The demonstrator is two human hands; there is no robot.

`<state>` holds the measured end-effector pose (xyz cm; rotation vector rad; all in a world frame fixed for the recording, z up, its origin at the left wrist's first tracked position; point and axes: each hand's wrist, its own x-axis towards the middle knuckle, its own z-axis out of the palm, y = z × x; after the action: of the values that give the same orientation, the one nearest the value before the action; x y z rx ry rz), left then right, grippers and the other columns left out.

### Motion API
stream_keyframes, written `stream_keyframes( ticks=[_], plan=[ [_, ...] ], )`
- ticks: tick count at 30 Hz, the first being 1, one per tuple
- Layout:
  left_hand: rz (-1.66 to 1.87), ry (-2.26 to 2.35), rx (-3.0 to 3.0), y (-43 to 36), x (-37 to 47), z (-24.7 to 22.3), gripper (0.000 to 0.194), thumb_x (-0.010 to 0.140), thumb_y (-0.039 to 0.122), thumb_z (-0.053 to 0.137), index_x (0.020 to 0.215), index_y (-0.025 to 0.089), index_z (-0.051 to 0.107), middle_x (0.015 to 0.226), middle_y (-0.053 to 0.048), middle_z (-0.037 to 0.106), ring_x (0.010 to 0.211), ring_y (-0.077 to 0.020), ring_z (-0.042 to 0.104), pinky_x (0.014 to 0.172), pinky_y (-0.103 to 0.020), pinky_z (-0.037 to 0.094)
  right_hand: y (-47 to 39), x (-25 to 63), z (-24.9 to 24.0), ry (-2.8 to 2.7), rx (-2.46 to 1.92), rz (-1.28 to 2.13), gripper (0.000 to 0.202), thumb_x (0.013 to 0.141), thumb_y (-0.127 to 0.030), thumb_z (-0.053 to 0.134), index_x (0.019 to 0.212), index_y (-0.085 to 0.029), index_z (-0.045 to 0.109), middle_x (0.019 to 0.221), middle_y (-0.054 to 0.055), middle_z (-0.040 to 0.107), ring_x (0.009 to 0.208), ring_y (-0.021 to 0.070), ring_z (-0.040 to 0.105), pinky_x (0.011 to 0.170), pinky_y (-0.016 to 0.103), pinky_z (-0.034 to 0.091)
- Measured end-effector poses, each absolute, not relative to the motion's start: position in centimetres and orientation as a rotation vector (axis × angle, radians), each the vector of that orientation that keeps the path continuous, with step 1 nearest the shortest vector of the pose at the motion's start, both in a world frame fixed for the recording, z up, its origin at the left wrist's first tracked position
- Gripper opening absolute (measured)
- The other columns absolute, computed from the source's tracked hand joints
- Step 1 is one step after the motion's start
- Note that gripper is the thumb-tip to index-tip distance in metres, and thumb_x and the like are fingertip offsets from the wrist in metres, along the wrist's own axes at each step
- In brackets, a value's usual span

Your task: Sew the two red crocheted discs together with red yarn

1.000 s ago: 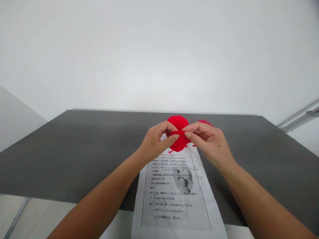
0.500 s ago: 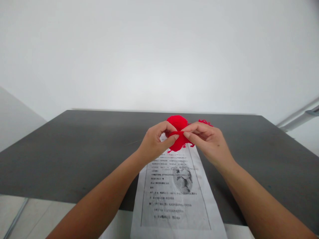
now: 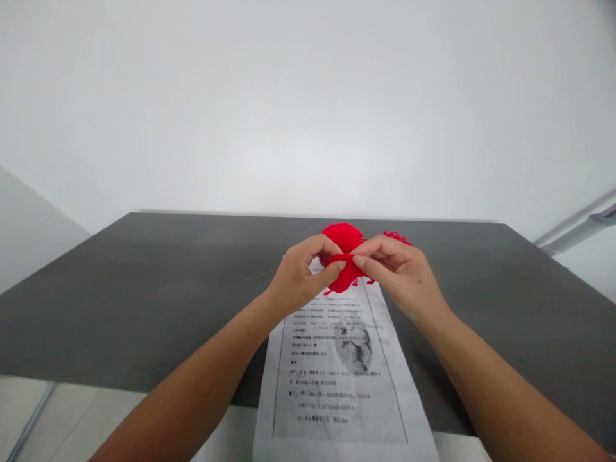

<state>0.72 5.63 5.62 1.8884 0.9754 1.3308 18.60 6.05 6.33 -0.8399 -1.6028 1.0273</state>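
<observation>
A small red crocheted or knitted piece (image 3: pixel 341 281) is pinched at its upper edge between my two hands. My left hand (image 3: pixel 305 269) closes thumb and fingertips on its left side. On the right side my right hand (image 3: pixel 402 273) pinches the same edge, its fingertips close to those of the left. Just behind the fingers lies a ball of red yarn (image 3: pixel 342 235). Loose curly red yarn (image 3: pixel 397 237) shows beyond my right hand, and short yarn ends hang from the piece. Whether a hook or needle is between the fingers I cannot tell.
Below my hands a printed sheet of paper (image 3: pixel 332 398) with a dark picture lies on the dark grey table (image 3: pixel 168 289), overhanging its near edge. A thin pale line (image 3: pixel 260 276) shows left of my left hand. A white wall (image 3: pixel 308 115) stands behind.
Almost nothing differs. My right thumb and fingertips have shifted very slightly left along the edge of the red piece; my left hand keeps its grip.
</observation>
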Motion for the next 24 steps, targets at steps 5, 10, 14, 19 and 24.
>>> stream_keyframes(
  ticks=[5, 10, 14, 19, 24],
  plan=[
    [1.317, 0.971, 1.880, 5.71, 0.65, 5.49, 0.007, 0.079, 0.020, 0.062, 0.074, 0.017, 0.059, 0.073, -0.001, 0.061, 0.068, -0.0126, 0.053, 0.066, -0.027, 0.044, 6.13, 18.72, 6.36, -1.630, -0.838, 1.018, 0.010, 0.080, -0.025, 0.068, 0.075, -0.017, 0.069, 0.067, 0.002, 0.065, 0.059, 0.0133, 0.057, 0.058, 0.027, 0.045],
    [1.315, 0.979, 1.881, 5.62, 0.66, 5.61, 0.006, 0.079, 0.020, 0.062, 0.075, 0.017, 0.059, 0.072, -0.001, 0.061, 0.068, -0.0124, 0.054, 0.065, -0.027, 0.045, 6.06, 18.62, 6.39, -1.635, -0.819, 1.025, 0.007, 0.081, -0.023, 0.067, 0.079, -0.017, 0.070, 0.071, 0.003, 0.068, 0.063, 0.0140, 0.060, 0.061, 0.028, 0.047],
    [1.315, 0.997, 1.892, 5.56, 0.77, 5.77, 0.006, 0.078, 0.019, 0.061, 0.074, 0.018, 0.059, 0.072, -0.001, 0.061, 0.068, -0.0124, 0.053, 0.065, -0.027, 0.045, 5.99, 18.54, 6.36, -1.637, -0.828, 1.006, 0.008, 0.081, -0.024, 0.068, 0.078, -0.017, 0.071, 0.070, 0.003, 0.068, 0.062, 0.0134, 0.059, 0.059, 0.027, 0.046],
    [1.314, 1.003, 1.899, 5.63, 0.77, 5.66, 0.006, 0.079, 0.020, 0.061, 0.074, 0.018, 0.059, 0.072, -0.001, 0.061, 0.068, -0.0127, 0.053, 0.066, -0.027, 0.044, 6.01, 18.52, 6.28, -1.627, -0.853, 1.011, 0.009, 0.080, -0.025, 0.068, 0.076, -0.017, 0.070, 0.067, 0.002, 0.066, 0.060, 0.0131, 0.057, 0.058, 0.027, 0.045],
    [1.291, 0.976, 1.861, 5.72, 0.66, 5.45, 0.007, 0.080, 0.023, 0.062, 0.076, 0.018, 0.060, 0.074, -0.001, 0.062, 0.069, -0.0128, 0.053, 0.066, -0.028, 0.044, 5.97, 18.59, 6.34, -1.613, -0.864, 1.045, 0.010, 0.080, -0.026, 0.068, 0.077, -0.017, 0.070, 0.071, 0.003, 0.068, 0.063, 0.0139, 0.059, 0.060, 0.027, 0.047]
  ],
)
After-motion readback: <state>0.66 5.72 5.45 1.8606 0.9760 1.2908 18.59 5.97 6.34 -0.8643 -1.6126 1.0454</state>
